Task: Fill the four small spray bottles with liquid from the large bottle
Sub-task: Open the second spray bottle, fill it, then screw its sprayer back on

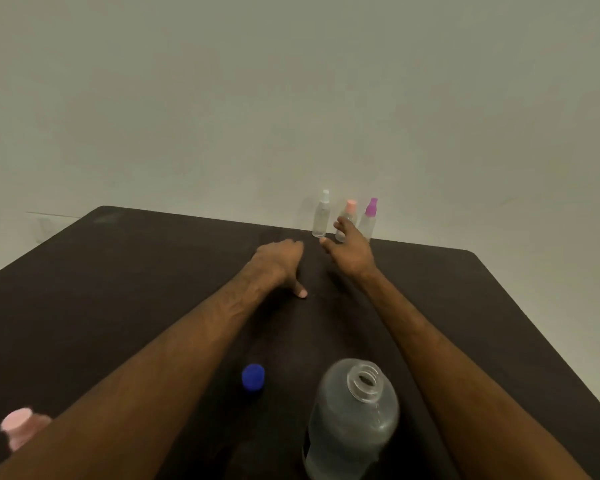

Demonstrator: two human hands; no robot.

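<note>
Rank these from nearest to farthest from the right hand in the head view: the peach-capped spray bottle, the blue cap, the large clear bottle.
From the right hand:
1. Peach-capped small clear spray bottle, at the far table edge, right at the fingertips.
2. Blue plastic cap, lying near the table's middle, between the forearms.
3. Large clear plastic bottle, open-necked, closest to the person.

Beyond the uncapped large bottle, both arms are being stretched across the dark surface. The right hand, fingers spread, is being held at the peach-capped spray bottle; the left hand is being rested palm-down.
</note>
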